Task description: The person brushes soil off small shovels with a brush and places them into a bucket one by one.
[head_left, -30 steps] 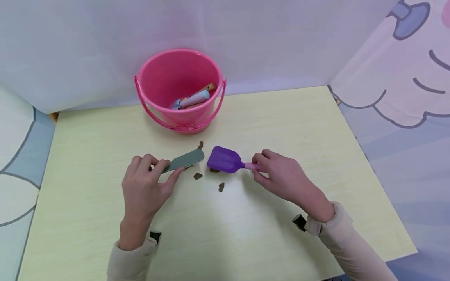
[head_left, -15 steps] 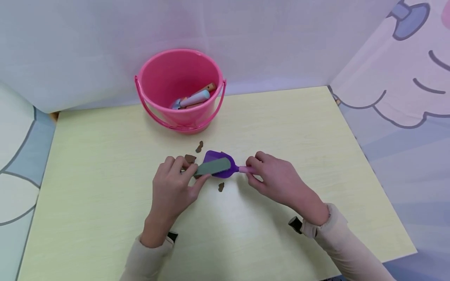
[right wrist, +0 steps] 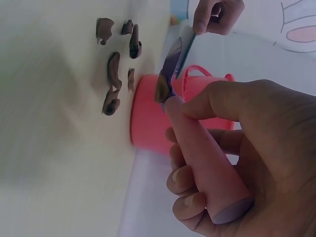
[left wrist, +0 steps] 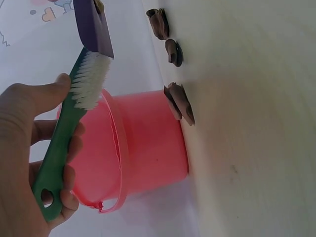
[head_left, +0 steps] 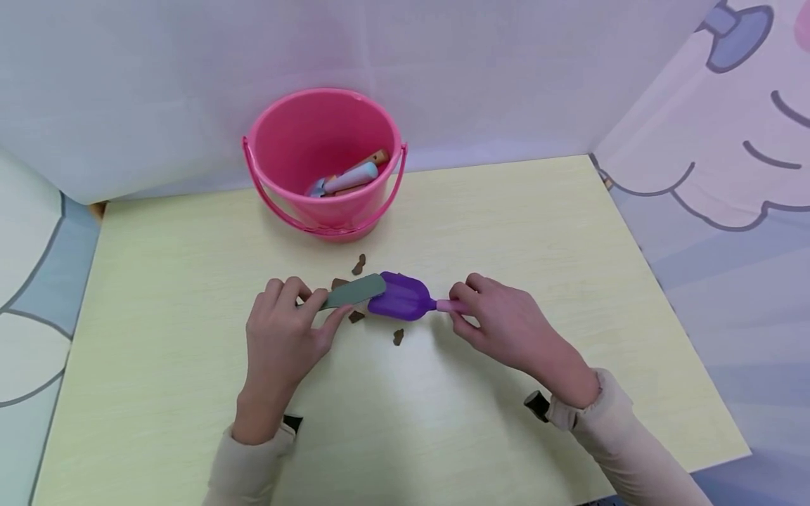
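Observation:
My left hand (head_left: pixel 285 334) grips the green handle of a scrubbing brush (left wrist: pixel 59 143) with white bristles (left wrist: pixel 91 81). Its head overlaps the front edge of a purple toy shovel (head_left: pixel 405 299) in the head view, and the bristles look to be at that edge in the left wrist view. My right hand (head_left: pixel 503 316) holds the shovel by its pink handle (right wrist: pixel 205 158), fingers and thumb around it. A brown lump (right wrist: pixel 162 90) shows on the shovel's table-facing side. Curled brown flakes (left wrist: pixel 180 101) lie below on the table, some partly hidden by the tools.
A pink bucket (head_left: pixel 316 133) with its handle down stands at the back of the pale table (head_left: pixel 519 232), tools (head_left: pixel 354 176) lying inside. More brown flakes, such as one flake (head_left: pixel 399 337), lie near the shovel. A white cloth wall (head_left: pixel 493 84) rises behind.
The brush swung rightward over the shovel's blade, then came back left to its front edge. The shovel is slightly lower in the head view than a second ago. The bucket stayed still.

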Tool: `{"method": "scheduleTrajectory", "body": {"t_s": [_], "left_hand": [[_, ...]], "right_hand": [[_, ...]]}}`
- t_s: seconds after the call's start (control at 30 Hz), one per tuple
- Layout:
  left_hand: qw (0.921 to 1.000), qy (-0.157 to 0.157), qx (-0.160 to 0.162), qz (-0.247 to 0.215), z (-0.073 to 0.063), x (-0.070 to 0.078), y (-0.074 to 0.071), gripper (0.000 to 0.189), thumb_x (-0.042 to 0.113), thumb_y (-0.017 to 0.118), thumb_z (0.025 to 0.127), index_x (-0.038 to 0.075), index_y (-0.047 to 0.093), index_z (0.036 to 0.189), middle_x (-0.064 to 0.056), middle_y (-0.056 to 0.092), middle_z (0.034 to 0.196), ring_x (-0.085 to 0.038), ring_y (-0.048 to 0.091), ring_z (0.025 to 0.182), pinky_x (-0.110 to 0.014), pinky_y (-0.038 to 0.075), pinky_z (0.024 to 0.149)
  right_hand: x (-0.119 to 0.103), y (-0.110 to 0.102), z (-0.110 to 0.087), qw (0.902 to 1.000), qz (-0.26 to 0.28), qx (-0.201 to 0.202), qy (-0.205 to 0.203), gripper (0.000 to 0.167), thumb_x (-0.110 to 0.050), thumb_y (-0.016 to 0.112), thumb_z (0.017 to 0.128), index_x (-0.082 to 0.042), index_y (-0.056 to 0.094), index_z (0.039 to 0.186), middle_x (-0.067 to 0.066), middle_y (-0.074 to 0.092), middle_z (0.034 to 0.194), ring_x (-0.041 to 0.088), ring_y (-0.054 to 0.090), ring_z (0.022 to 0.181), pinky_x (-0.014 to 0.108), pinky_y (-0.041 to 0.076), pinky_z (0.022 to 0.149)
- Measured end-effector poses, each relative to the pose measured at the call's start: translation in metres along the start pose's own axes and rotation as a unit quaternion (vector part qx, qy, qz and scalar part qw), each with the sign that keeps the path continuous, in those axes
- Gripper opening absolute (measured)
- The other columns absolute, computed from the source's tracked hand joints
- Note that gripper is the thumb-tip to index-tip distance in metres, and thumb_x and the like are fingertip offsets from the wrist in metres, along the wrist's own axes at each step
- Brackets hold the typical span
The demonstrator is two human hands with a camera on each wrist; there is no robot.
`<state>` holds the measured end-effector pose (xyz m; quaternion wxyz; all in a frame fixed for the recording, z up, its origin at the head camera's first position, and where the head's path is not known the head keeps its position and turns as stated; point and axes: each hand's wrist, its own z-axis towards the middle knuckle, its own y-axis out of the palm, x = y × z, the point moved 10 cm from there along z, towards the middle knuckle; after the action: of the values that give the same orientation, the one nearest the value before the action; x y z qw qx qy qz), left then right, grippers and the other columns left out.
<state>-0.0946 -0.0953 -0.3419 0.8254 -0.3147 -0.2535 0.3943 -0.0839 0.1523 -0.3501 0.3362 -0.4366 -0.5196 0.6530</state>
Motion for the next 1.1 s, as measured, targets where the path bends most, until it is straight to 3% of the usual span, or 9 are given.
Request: {"method": "scheduleTrajectory", "body": {"t_s": [0.37,0.53,0.67,0.83,0.93,1.1], "left_hand": [[0.9984,-0.053,0.009,-0.015,0.001,-0.023,-0.013,0.034,0.033,0.092,0.075,0.007,0.076,0.089,-0.014,0.059,0.082,-0.034,0.053,0.072,-0.042,0.041,0.057],[0.9968,-0.069,0.017,-0.037,0.002,-0.025,-0.016,0.036,0.034,0.092,0.075,0.007,0.078,0.093,-0.013,0.06,0.083,-0.033,0.054,0.074,-0.043,0.043,0.059],[0.9956,-0.075,0.02,-0.053,0.004,-0.023,-0.018,0.037,0.036,0.091,0.075,0.007,0.08,0.096,-0.014,0.061,0.084,-0.032,0.054,0.075,-0.043,0.043,0.061],[0.9942,-0.083,0.016,-0.066,0.007,-0.021,-0.02,0.04,0.037,0.091,0.076,0.005,0.08,0.099,-0.015,0.062,0.085,-0.031,0.053,0.076,-0.042,0.044,0.063],[0.9934,-0.086,0.015,-0.075,0.01,-0.018,-0.021,0.04,0.036,0.09,0.077,0.005,0.08,0.1,-0.015,0.062,0.084,-0.03,0.053,0.077,-0.042,0.044,0.063],[0.9922,-0.08,0.028,-0.091,0.013,-0.008,-0.022,0.037,0.035,0.089,0.078,0.004,0.079,0.097,-0.014,0.062,0.083,-0.03,0.053,0.075,-0.041,0.044,0.06]], "right_hand": [[0.007,0.014,-0.004,0.9962,0.079,-0.029,0.023,0.008,-0.02,0.067,0.096,-0.019,0.069,0.104,-0.008,0.059,0.084,0.003,0.045,0.062,0.022,0.038,0.052],[0.016,0.027,-0.005,0.9809,0.174,-0.057,0.065,0.009,-0.018,0.067,0.098,-0.019,0.071,0.106,-0.009,0.058,0.083,0.005,0.047,0.064,0.024,0.041,0.057],[0.02,0.041,-0.008,0.9567,0.261,-0.078,0.104,0.01,-0.024,0.067,0.101,-0.018,0.072,0.107,-0.008,0.053,0.074,0.007,0.042,0.06,0.025,0.04,0.058],[0.027,0.06,-0.014,0.9183,0.346,-0.104,0.161,0.024,-0.042,0.064,0.103,-0.021,0.073,0.106,-0.005,0.044,0.066,0.01,0.039,0.06,0.026,0.035,0.056],[0.029,0.071,-0.018,0.8868,0.404,-0.121,0.188,0.034,-0.05,0.061,0.102,-0.018,0.072,0.105,-0.001,0.045,0.068,0.013,0.04,0.062,0.026,0.035,0.056],[0.026,0.084,-0.021,0.8283,0.504,-0.139,0.201,0.039,-0.043,0.059,0.105,-0.006,0.068,0.107,0.006,0.049,0.076,0.016,0.041,0.062,0.025,0.036,0.055]]}}
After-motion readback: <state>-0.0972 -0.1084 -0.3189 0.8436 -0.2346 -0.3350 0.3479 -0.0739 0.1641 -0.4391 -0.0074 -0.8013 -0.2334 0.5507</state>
